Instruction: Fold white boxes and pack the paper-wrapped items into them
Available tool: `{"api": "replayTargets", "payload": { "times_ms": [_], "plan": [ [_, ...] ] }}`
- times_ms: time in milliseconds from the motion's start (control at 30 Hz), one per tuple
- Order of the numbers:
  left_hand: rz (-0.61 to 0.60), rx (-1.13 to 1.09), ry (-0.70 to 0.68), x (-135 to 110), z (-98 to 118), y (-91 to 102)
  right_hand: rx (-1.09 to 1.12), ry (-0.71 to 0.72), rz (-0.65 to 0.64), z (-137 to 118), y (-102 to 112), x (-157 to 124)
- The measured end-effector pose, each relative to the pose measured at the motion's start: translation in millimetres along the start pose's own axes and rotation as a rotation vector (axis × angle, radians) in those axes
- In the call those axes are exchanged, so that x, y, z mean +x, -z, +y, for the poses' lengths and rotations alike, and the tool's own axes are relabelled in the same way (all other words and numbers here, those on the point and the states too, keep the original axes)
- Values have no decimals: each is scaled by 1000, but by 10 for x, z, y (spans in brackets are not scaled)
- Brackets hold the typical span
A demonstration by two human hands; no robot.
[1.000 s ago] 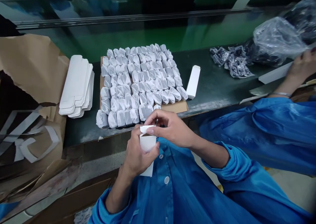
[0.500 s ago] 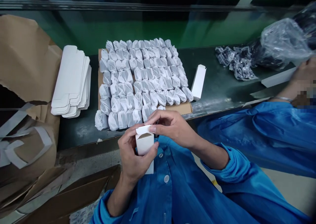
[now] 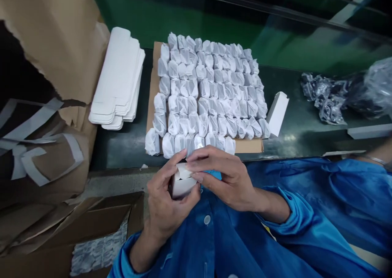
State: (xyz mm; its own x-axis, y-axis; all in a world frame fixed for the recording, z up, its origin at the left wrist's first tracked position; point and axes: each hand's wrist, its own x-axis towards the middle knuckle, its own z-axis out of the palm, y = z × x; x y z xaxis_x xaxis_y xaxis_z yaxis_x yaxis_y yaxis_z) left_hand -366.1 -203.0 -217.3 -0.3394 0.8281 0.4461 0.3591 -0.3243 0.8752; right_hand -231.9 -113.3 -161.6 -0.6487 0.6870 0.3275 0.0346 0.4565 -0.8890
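A small white carton (image 3: 183, 184) stands upright between both my hands, close to my chest. My left hand (image 3: 163, 204) is wrapped round its body. The fingers of my right hand (image 3: 222, 175) press on the top flap, folded down over the opening. Just beyond, on the dark green bench (image 3: 128, 147), a brown cardboard sheet (image 3: 249, 146) carries several rows of small white paper-wrapped pieces (image 3: 208, 94). Both sleeves are blue.
A stack of flat white carton blanks (image 3: 118, 81) lies left of the sheet; one assembled white carton (image 3: 277, 113) lies to its right. Crumpled plastic bags (image 3: 333, 98) sit far right, above another person's blue sleeve (image 3: 352, 188). Torn brown paper (image 3: 52, 36) and cardboard boxes (image 3: 92, 229) fill the left.
The carton's top flap stood open; now my right fingers have folded it down. My view has swung right and closer, so the bench contents appear shifted right.
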Motion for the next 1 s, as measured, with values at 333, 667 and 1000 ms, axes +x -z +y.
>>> {"api": "replayTargets", "payload": {
  "times_ms": [333,667,1000],
  "plan": [
    [-25,307,-110,-49,-1,234,-186,341,-65,-79,-305,99],
    [-48,174,-84,-199,51,11,-365,524,-44,69,-122,-205],
    [551,-131,-1,182,298,-299,-222,-101,-162,23,399,-839]
  ]
}}
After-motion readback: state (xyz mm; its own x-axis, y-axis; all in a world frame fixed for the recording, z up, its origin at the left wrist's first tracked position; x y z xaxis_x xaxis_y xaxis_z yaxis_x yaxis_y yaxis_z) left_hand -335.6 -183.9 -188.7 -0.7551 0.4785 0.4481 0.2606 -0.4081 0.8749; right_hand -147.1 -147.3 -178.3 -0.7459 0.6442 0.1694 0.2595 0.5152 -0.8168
